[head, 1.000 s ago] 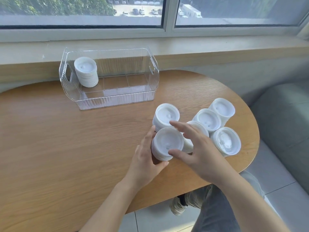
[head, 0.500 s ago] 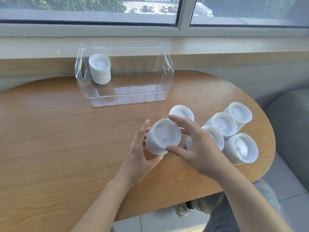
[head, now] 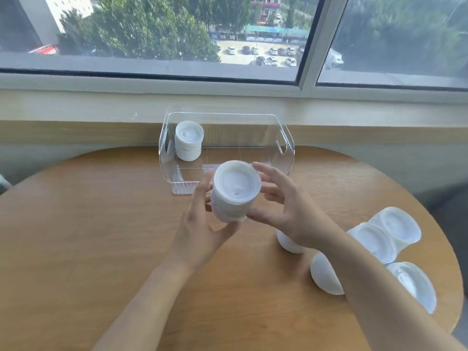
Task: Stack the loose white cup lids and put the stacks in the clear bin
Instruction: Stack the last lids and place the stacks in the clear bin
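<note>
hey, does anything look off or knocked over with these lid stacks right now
Mostly tidy. The held stack sits between the left hand and right hand, slightly tilted. The stack in the bin stands upright. The stacks at the table's right edge lean against each other; nothing looks spilled or damaged.

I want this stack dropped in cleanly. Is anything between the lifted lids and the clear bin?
Nothing visible does. The stack of white plastic lids, held by the left hand and right hand, hangs before the clear plastic bin; its one stored lid stack sits far left.
</note>
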`<action>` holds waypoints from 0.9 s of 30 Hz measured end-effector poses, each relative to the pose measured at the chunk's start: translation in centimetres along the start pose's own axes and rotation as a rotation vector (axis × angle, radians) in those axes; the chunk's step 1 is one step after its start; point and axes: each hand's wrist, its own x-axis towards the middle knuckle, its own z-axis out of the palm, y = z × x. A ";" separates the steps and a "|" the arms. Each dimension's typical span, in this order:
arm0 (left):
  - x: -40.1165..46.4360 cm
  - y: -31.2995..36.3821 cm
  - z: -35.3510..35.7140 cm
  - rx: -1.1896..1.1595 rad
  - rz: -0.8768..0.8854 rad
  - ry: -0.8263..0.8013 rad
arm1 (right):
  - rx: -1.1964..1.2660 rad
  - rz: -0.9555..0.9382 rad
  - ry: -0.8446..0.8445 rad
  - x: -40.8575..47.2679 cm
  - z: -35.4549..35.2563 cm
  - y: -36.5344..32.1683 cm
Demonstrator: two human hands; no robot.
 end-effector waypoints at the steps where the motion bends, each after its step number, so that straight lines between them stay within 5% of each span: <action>1: 0.7 0.1 -0.4 0.001 0.001 0.008 | 0.017 -0.008 0.002 0.9 0.0 -0.2; 12: 9.9 -1.3 -2.4 0.019 -0.004 0.077 | 0.188 -0.014 0.114 10.5 -0.1 -0.4; 19: 15.3 -3.6 -2.3 0.259 -0.047 0.161 | 0.290 0.044 0.156 15.9 0.4 1.3; 27: 18.4 -6.6 -0.6 0.108 -0.124 0.063 | 0.268 0.174 0.129 19.7 1.3 4.5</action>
